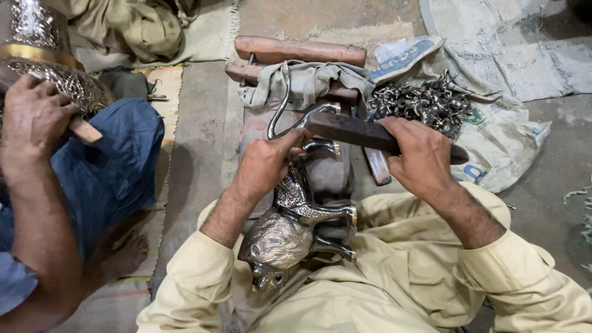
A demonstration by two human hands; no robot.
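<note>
A silver metal lion figurine lies on its side in my lap, head toward me, legs pointing right, its long curved tail rising away from me. My left hand grips the figurine near the base of the tail. My right hand is closed around a long dark flat file, whose far end rests across the figurine's rear by my left thumb.
Wooden blocks with a grey cloth lie ahead. A heap of small silver metal parts sits on a white sack at right. At left, another person's hand works on an ornate metal vase; their blue-trousered leg is close.
</note>
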